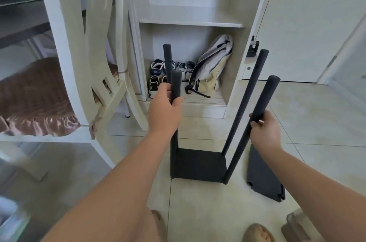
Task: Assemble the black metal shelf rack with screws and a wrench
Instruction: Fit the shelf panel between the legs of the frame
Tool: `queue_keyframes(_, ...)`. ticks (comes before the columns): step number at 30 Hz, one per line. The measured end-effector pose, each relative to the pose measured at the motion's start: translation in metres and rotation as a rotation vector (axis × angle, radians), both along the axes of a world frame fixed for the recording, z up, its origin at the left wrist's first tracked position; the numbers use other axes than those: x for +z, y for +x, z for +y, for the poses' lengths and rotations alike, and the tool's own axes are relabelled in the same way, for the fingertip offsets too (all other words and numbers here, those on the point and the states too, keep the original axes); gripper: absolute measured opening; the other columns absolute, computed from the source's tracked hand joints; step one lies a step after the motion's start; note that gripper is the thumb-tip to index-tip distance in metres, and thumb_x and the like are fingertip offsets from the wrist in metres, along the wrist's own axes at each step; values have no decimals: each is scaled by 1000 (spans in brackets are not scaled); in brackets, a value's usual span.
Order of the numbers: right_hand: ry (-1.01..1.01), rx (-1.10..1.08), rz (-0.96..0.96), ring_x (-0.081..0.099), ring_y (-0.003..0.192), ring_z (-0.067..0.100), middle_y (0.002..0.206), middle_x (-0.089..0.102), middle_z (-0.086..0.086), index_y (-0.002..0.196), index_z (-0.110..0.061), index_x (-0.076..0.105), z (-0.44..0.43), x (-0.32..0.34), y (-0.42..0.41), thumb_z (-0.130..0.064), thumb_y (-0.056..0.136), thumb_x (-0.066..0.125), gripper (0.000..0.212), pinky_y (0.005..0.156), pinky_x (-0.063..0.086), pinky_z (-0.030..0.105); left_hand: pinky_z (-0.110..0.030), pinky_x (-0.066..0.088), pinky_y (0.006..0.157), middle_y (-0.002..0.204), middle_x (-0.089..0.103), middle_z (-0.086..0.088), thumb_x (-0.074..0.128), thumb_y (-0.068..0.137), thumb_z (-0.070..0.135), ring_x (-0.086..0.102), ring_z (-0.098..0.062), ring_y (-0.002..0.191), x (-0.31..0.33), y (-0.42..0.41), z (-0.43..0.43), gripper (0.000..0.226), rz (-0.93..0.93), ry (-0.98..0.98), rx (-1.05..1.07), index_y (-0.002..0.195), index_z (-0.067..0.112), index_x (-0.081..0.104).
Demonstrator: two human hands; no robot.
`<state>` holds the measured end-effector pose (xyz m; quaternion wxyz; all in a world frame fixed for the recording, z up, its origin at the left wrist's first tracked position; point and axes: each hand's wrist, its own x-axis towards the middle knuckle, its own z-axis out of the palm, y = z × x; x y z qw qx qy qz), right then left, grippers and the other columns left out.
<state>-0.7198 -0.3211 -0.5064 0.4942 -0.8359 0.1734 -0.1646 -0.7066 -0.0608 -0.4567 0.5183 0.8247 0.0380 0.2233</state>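
Nearest you, a loose shelf panel (263, 180) lies flat on the floor tiles (208, 212), just right of the rack and below your right hand (263, 130). The rack's bottom shelf (198, 164) sits on the floor straight ahead, between your two arms. Four posts rise from its corners, their long axes upright. Your hands are well apart, each clamped on one near post: your left hand (164, 110) wraps the near-left post (176, 83) just below its top, and your right grips the near-right post (263, 99) a little lower. The far-left post (168, 57) and far-right post (251, 87) stand free. Beyond them an open cupboard (190, 22) holds shoes (158, 67) and a backpack (212, 67). The next shelf probably goes down over the post tops, and your right hand is nearer the panel.
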Motion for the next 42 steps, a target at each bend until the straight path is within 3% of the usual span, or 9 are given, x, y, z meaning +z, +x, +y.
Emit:
queue_keyframes(3, 5, 0, 26, 55, 81, 0, 97, 61, -16, 112, -24, 53, 1, -13, 7, 4, 98, 41, 33, 63, 45, 19, -29, 53, 70, 90, 61, 21, 64, 93, 19, 61, 0, 84, -14, 3, 3, 22, 17, -5, 8, 104, 34, 52)
queue_keyframes(9, 48, -21, 61, 58, 93, 14, 102, 62, -9, 112, -24, 53, 12, -32, 20, 3, 98, 40, 32, 74, 47, 30, -25, 53, 76, 95, 60, 23, 66, 93, 18, 61, 0, 91, -36, 8, 13, 29, 36, -12, -43, 108, 37, 50)
queue_keyframes(13, 69, -28, 47, 59, 87, 12, 105, 62, -6, 118, -19, 55, 2, -37, 25, -1, 100, 44, 28, 60, 45, 28, -16, 47, 74, 99, 58, 24, 66, 93, 17, 60, 2, 93, -45, 11, 13, 34, 62, -26, -62, 114, 37, 49)
queue_keyframes(20, 52, 79, 123, 60, 81, 22, 101, 62, -2, 109, -15, 56, -12, -42, 33, -5, 94, 59, 18, 60, 43, 29, -33, 54, 78, 111, 66, 1, 60, 95, 11, 62, -17, 92, -67, 11, 15, 35, 357, 158, -65, 126, 24, 52)
queue_keyframes(24, 58, 78, 106, 62, 90, 25, 103, 65, -3, 109, -17, 58, -22, -42, 35, -5, 95, 58, 18, 68, 46, 32, -33, 54, 80, 110, 67, -1, 60, 96, 13, 62, -18, 92, -71, 11, 7, 33, 343, 185, -19, 127, 22, 55)
queue_keyframes(27, 93, 58, 85, 62, 89, 24, 107, 65, -5, 111, -20, 57, -25, -43, 35, -5, 97, 56, 21, 63, 45, 29, -38, 56, 82, 109, 67, 0, 60, 96, 16, 65, -21, 95, -74, 10, -3, 31, 331, 199, -20, 126, 23, 55)
queue_keyframes(34, 68, 117, 95, 62, 74, 13, 98, 61, -17, 111, -24, 56, -25, -51, 34, -12, 99, 59, 17, 44, 43, 16, -19, 45, 65, 101, 62, 6, 62, 96, 14, 59, -14, 86, -81, 18, -4, 34, 311, 173, 44, 128, 23, 55)
queue_keyframes(39, 48, 123, 91, 62, 87, 13, 114, 63, -5, 124, -20, 55, -26, -54, 33, -14, 100, 58, 24, 63, 49, 27, -29, 48, 73, 107, 62, 1, 61, 97, 13, 59, -17, 90, -84, 18, -8, 36, 316, 163, 69, 131, 20, 51)
queue_keyframes(42, 69, 151, 125, 63, 93, 16, 125, 63, 0, 130, -19, 53, -31, -51, 30, -18, 100, 61, 31, 66, 48, 25, -21, 44, 62, 116, 60, -5, 64, 95, 20, 55, -15, 85, -84, 14, -11, 44, 437, 113, 73, 134, 17, 43)
